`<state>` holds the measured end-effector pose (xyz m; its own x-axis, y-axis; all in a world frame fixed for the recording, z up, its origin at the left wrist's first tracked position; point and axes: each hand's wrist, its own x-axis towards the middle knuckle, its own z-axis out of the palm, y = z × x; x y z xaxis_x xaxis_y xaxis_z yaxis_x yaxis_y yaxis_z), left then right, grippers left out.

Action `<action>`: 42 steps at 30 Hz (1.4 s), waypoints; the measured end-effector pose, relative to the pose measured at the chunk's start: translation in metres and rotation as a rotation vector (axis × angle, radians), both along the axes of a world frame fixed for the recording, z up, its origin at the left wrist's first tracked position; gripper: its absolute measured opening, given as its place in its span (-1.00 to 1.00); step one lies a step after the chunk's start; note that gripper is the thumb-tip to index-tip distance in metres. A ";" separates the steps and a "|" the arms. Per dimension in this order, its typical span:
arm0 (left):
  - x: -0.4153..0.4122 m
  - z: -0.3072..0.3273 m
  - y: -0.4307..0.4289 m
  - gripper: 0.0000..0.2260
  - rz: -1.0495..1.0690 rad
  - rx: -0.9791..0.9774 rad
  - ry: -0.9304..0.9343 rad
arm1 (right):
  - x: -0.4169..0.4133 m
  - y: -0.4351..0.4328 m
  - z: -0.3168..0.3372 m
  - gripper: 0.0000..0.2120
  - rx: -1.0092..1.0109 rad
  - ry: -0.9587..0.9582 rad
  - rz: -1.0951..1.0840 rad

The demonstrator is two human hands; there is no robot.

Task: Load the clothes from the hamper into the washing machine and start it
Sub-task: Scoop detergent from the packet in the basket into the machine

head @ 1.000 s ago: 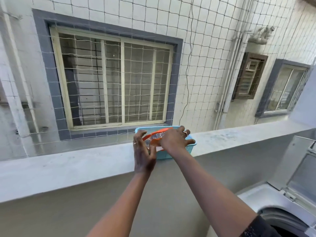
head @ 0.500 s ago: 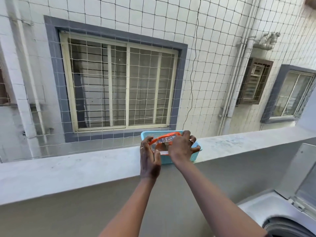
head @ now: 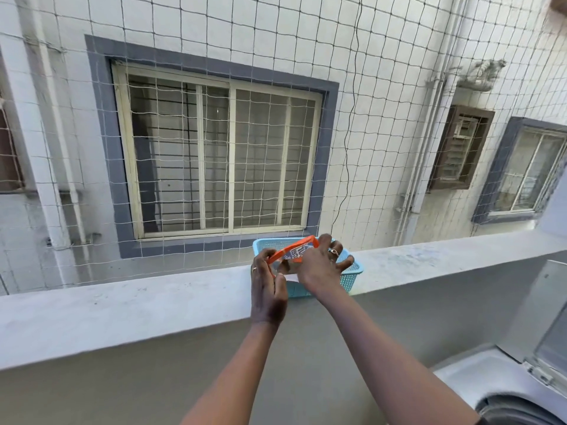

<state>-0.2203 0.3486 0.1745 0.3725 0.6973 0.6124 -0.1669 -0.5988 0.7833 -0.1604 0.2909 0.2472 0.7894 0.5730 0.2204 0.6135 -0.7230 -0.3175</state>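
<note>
An orange detergent packet (head: 293,252) with blue lettering is held over a small light-blue plastic basket (head: 349,279) on the balcony ledge (head: 122,305). My left hand (head: 267,289) pinches the packet's near left end. My right hand (head: 322,265) grips its far right end from above. The top-loading washing machine (head: 491,381) stands at the lower right with its lid (head: 546,317) raised; the dark drum opening shows at the bottom edge. No hamper or clothes are in sight.
A rope safety net (head: 383,118) spans the opening above the ledge. Beyond it are a tiled wall, a barred window (head: 214,161) and pipes. The grey parapet wall drops below the ledge toward me.
Both hands stay on the packet over the basket. The packet has been lifted and tilted a little, its right end higher. The view has shifted slightly down and left.
</note>
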 end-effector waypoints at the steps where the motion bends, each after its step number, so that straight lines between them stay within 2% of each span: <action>1: 0.000 0.000 0.000 -0.57 0.000 0.002 0.004 | 0.000 0.001 0.000 -0.74 0.012 0.024 0.005; 8: 0.001 0.000 0.000 -0.55 0.004 0.002 0.007 | -0.002 0.003 0.007 -0.68 0.126 0.195 -0.094; 15: 0.001 -0.001 0.001 -0.53 -0.001 -0.002 0.012 | -0.001 -0.002 0.012 -0.84 0.273 0.240 -0.167; 21: 0.003 -0.005 0.005 -0.55 0.011 0.004 0.030 | 0.000 -0.012 0.016 -0.79 0.332 0.325 -0.257; 26: 0.004 -0.005 0.005 -0.57 0.012 0.009 0.042 | 0.002 -0.025 0.019 -0.93 0.418 0.422 -0.243; 29: 0.004 -0.007 0.006 -0.56 0.017 0.015 0.043 | 0.003 -0.033 0.022 -0.75 0.456 0.485 -0.239; 31: 0.003 -0.007 0.005 -0.55 0.015 0.012 0.044 | 0.005 -0.038 0.024 -0.72 0.482 0.521 -0.248; 36: 0.001 -0.005 0.003 -0.46 0.003 0.027 0.030 | 0.014 -0.045 0.025 -0.96 0.496 0.512 -0.251; 42: 0.002 -0.005 -0.001 -0.40 0.025 -0.025 -0.017 | 0.026 -0.055 0.028 -0.86 0.621 0.621 -0.215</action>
<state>-0.2180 0.3477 0.1698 0.3439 0.7216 0.6009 -0.1656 -0.5833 0.7952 -0.1341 0.2355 0.2753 0.9457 0.3194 -0.0611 0.0727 -0.3907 -0.9176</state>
